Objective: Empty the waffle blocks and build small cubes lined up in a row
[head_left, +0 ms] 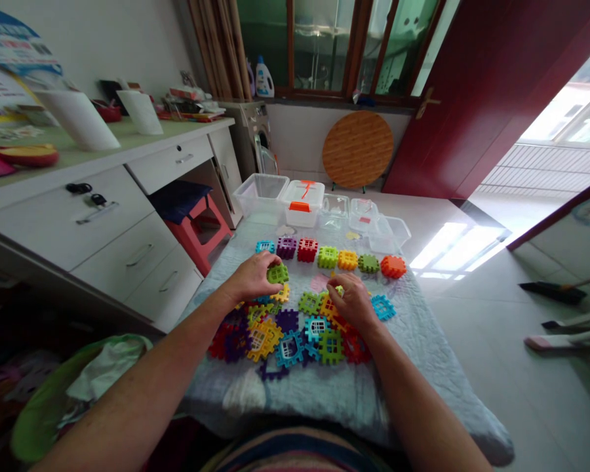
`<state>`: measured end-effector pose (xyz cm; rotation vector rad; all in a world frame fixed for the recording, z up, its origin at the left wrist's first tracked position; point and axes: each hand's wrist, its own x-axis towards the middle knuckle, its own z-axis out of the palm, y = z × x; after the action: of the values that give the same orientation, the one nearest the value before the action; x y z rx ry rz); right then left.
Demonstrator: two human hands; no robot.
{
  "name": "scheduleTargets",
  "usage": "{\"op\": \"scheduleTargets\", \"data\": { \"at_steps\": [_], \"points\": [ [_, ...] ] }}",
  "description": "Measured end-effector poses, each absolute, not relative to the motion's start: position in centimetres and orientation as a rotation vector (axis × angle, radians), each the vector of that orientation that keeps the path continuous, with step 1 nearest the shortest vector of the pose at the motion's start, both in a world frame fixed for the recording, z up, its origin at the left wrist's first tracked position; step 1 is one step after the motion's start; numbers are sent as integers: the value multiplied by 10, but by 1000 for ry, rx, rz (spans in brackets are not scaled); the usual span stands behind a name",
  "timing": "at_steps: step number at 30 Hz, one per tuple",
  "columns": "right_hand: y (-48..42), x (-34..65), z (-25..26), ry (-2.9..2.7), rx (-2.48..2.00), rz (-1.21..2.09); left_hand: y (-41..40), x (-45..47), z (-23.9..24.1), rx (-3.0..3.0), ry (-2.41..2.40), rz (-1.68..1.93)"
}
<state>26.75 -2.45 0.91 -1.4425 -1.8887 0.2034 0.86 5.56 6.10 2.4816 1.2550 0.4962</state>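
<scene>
My left hand [255, 274] is closed on a green building block [277, 273] with a window-like grid, over the left side of a loose pile. My right hand [353, 298] bends down over the pile's right side; a bit of green shows at its fingertips, and I cannot make out what they grip. Between and below the hands lie notched square pieces: a yellow piece [265, 339], a blue piece [290, 349], a green piece [331, 346] and others. Beyond them runs a row of sorted stacks, including a purple stack [286, 248], a red stack [307, 250] and an orange stack [393, 266].
Clear plastic bins [260, 196] and a lidded box with an orange handle [302, 204] stand along the far edge of the cloth-covered table [423, 387]. To the left are a white drawer desk [113, 229] and a red stool [204, 229]. A green basket [34, 419] sits at lower left.
</scene>
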Motion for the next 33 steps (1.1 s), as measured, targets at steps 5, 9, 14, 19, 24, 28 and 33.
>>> {"op": "scheduleTargets", "data": {
  "at_steps": [5, 9, 14, 19, 24, 28, 33],
  "points": [
    [-27, 266, 13, -1938, -1403, 292, 43, 27, 60, 2527, 1150, 449],
    [-31, 262, 21, -2035, -1308, 355, 31, 52, 50, 2576, 1011, 357],
    [-32, 261, 21, -2162, -1364, 390, 24, 71, 35, 2566, 891, 319],
    [-29, 260, 15, -2234, -1433, 397, 24, 68, 33, 2577, 862, 330],
    [-28, 258, 19, -2266, -1499, 391, 29, 30, 44, 2489, 968, 530],
    [-27, 254, 29, -2337, -1525, 341, 41, -25, 37, 2311, 1255, 684],
    [-17, 241, 42, -2502, -1580, 309, 55, -66, 15, 1909, 1551, 890]
  ]
}}
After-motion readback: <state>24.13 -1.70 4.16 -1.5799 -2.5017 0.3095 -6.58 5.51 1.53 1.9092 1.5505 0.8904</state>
